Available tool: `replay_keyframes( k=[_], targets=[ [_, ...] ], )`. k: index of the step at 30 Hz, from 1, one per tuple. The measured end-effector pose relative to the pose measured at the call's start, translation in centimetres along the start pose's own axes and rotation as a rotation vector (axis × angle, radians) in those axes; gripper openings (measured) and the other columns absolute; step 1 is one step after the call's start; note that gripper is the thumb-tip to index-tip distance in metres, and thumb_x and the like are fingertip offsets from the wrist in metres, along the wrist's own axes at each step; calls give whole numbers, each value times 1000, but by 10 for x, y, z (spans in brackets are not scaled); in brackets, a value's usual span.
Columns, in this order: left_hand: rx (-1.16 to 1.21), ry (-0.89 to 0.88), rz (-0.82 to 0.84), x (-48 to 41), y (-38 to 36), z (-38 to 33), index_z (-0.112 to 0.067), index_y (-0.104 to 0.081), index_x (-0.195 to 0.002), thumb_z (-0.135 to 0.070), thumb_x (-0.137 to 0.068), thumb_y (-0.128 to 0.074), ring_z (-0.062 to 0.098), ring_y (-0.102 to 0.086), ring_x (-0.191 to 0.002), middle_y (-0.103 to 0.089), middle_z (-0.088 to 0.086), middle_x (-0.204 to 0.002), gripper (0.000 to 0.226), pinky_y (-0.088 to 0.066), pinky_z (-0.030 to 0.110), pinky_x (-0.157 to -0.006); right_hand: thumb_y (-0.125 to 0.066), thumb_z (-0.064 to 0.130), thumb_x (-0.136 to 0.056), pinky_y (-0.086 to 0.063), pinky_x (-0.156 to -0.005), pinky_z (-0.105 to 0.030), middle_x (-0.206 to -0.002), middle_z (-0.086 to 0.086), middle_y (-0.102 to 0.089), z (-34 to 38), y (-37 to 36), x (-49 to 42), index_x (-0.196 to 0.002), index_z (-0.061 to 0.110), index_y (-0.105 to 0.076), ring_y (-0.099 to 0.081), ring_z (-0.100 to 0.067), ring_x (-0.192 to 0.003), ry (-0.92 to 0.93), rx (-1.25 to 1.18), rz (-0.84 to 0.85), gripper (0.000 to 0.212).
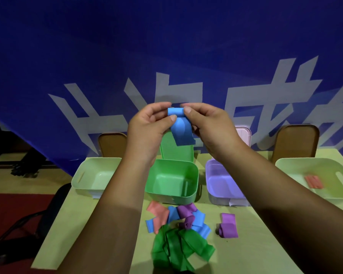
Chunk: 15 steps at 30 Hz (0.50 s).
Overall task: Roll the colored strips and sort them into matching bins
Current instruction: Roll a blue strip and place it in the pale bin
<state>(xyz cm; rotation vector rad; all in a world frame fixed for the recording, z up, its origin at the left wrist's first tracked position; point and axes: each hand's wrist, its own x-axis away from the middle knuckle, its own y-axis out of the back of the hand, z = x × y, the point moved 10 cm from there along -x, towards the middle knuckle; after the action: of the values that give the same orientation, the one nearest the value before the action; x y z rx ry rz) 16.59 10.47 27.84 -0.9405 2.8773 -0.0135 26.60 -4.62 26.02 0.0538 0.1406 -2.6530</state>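
A blue strip (pixel 181 133) hangs in the air above the bins, its top end partly rolled. My left hand (pixel 149 127) pinches the roll's left end and my right hand (pixel 208 125) pinches its right end. On the table below lies a pile of loose strips: green (pixel 178 250), blue (pixel 200 224), purple (pixel 186 213) and pink (pixel 158 213). A purple strip (pixel 228 226) lies apart to the right. Behind the pile stand a green bin (pixel 192 173) and a purple bin (pixel 212 175).
A pale green bin (pixel 81 175) stands at the left. Another pale bin (pixel 285 163) at the right holds a pink roll (pixel 314 181). Lids lean behind the bins against a blue banner. A black chair (pixel 48 210) is off the table's left edge.
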Motion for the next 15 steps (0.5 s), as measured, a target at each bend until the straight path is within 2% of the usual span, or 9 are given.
replay_keyframes(
  k=[2, 4, 7, 10, 12, 15],
  targets=[
    [7, 27, -2, 6, 0, 5, -18, -74, -120, 0, -95, -77, 23, -79, -108, -82, 7, -113, 30, -63, 38, -96, -70, 23, -104, -60, -77, -25, -106, 1, -80, 1, 4, 7, -115, 25, -81, -75, -12, -92, 9, -3, 2, 16],
    [11, 41, 0, 12, -3, 8, -13, -74, -122, -6, -96, -79, 27, -79, -110, -82, 9, -113, 28, -63, 44, -99, -69, 17, -104, -59, -77, -22, -109, 0, -80, 2, 5, 13, -121, 20, -79, -75, -9, -92, 18, -27, 8, 19],
    [39, 63, -1, 21, -8, 15, -8, -76, -120, -18, -98, -80, 32, -78, -109, -81, 14, -112, 25, -63, 47, -99, -71, 12, -102, -58, -78, -21, -110, -3, -80, -2, 8, 21, -123, 17, -78, -75, -10, -96, 27, -37, 16, 22],
    [3, 67, -17, 27, -10, 18, -11, -78, -119, -19, -99, -78, 25, -80, -101, -82, 9, -108, 21, -64, 38, -87, -72, 8, -100, -58, -81, -23, -109, -9, -78, -5, 13, 29, -120, 19, -79, -73, -15, -96, 44, -28, 22, 24],
    [-13, 55, -18, 31, -10, 18, -14, -79, -117, -15, -99, -78, 20, -80, -95, -83, 6, -105, 18, -61, 31, -81, -73, 6, -98, -60, -86, -28, -102, -6, -75, -7, 16, 34, -119, 22, -79, -72, -17, -95, 34, -59, 23, 27],
    [-17, 21, -7, 38, -13, 15, -18, -78, -114, -7, -97, -77, 20, -79, -98, -83, 7, -106, 20, -61, 29, -83, -73, 15, -100, -64, -91, -35, -106, -4, -78, -11, 17, 41, -119, 19, -77, -77, -20, -100, -46, -128, 30, 20]
  ],
)
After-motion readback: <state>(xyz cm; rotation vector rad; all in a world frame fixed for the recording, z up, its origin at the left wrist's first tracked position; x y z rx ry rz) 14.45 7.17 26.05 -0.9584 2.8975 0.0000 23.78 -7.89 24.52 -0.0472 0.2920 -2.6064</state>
